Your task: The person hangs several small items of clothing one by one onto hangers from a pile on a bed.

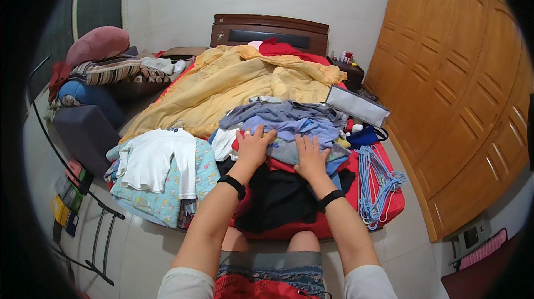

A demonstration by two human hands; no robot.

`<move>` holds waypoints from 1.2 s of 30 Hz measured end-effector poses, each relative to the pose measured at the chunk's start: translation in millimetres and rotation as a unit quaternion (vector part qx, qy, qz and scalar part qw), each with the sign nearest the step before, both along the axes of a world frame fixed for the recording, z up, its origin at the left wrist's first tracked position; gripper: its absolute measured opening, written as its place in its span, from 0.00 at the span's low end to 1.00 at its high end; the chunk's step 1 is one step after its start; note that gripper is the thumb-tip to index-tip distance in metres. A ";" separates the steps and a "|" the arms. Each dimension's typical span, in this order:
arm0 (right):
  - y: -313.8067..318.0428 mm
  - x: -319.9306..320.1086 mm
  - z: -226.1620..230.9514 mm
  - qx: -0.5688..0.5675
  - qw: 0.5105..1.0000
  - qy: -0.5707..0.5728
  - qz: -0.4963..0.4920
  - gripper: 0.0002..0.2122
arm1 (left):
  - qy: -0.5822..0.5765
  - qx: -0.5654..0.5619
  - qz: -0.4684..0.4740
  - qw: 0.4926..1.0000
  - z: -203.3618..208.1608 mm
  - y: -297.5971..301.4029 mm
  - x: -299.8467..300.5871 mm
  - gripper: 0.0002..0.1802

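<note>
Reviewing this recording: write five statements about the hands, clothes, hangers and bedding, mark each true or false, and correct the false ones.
1. The left hand and right hand rest on the clothes pile. True.
2. The blue hangers lie left of the clothes pile. False: the blue hangers lie to its right.
3. A white long-sleeved top lies on the patterned quilt. True.
4. The yellow blanket is neatly folded. False: the yellow blanket lies rumpled.
5. A pink cushion rests on a striped cushion. True.
</note>
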State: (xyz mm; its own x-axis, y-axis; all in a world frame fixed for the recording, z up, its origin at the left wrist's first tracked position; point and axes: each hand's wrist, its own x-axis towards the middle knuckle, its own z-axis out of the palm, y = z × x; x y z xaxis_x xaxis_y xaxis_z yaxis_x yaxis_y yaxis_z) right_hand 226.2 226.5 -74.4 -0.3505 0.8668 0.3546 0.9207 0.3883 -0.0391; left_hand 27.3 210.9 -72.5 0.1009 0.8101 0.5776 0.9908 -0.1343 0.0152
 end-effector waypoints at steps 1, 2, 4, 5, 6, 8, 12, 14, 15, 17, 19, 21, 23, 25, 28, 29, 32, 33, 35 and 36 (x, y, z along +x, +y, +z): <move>3.3 2.0 -5.1 0.022 1.000 -0.010 0.009 0.44 | 0.001 0.000 -0.004 1.000 -3.5 8.8 0.1 0.32; 7.0 4.4 -9.1 0.033 0.999 -0.004 0.014 0.42 | -0.022 0.004 -0.026 0.999 -10.1 21.2 -1.2 0.25; 6.8 6.1 -9.5 0.028 0.999 0.010 0.031 0.41 | -0.038 0.095 -0.056 0.993 -21.4 25.5 -5.1 0.17; 6.1 6.2 -8.9 0.027 0.998 0.022 0.050 0.41 | -0.035 0.090 -0.055 0.994 -27.2 24.6 -9.8 0.17; 4.0 8.0 -5.3 0.010 0.997 0.041 0.062 0.41 | -0.023 0.062 -0.063 0.996 -25.1 20.2 -13.3 0.17; 2.8 20.1 -1.6 0.016 0.992 0.101 0.080 0.41 | -0.011 0.008 -0.086 0.996 -14.9 5.6 -11.8 0.18; -12.4 31.8 15.1 0.156 0.973 0.133 0.108 0.46 | 0.026 -0.075 -0.097 0.992 15.3 -46.2 0.3 0.20; -27.4 31.7 34.7 0.184 0.977 0.069 0.081 0.52 | 0.036 -0.113 -0.110 0.987 18.4 -67.7 6.3 0.22; -31.7 29.0 42.8 0.182 0.977 0.068 0.082 0.52 | 0.042 -0.130 -0.115 0.984 17.1 -75.7 8.3 0.22; -36.8 23.7 51.5 0.126 0.989 -0.013 0.072 0.54 | 0.038 -0.151 -0.121 0.980 6.9 -87.4 7.6 0.22; -39.0 19.2 46.6 0.092 0.991 -0.050 0.083 0.53 | 0.036 -0.170 -0.126 0.977 -2.6 -99.9 6.2 0.22; -38.0 17.0 27.9 0.010 0.991 -0.090 0.102 0.51 | 0.031 -0.205 -0.148 0.967 -16.8 -111.0 5.5 0.23; -39.1 12.8 6.1 -0.032 0.989 -0.084 0.121 0.47 | 0.054 -0.213 -0.142 0.965 -43.2 -117.2 3.9 0.23; -44.9 8.9 -6.6 -0.025 0.987 -0.089 0.133 0.45 | 0.034 -0.219 -0.154 0.963 -59.5 -123.7 -1.3 0.22; -49.6 9.2 -12.6 -0.003 0.987 -0.075 0.140 0.42 | 0.005 -0.252 -0.174 0.952 -54.5 -131.0 -10.8 0.24; -48.9 11.7 -16.2 -0.005 0.988 -0.075 0.138 0.42 | -0.029 -0.267 -0.196 0.943 -43.8 -134.0 -11.6 0.25; -49.1 15.4 -21.3 0.023 0.988 -0.063 0.141 0.39 | -0.156 -0.196 -0.154 0.956 -12.3 -132.6 -9.0 0.28; -49.4 16.7 -22.8 0.020 0.988 -0.062 0.140 0.39 | -0.200 -0.155 -0.126 0.959 -4.0 -129.6 -7.0 0.30; -51.4 17.7 -26.5 0.016 0.988 -0.046 0.145 0.38 | -0.181 -0.116 -0.128 0.968 -2.0 -118.0 -8.9 0.33; -52.9 17.1 -27.5 0.014 0.988 -0.045 0.145 0.38 | -0.162 -0.073 -0.130 0.975 -2.8 -113.2 -9.4 0.37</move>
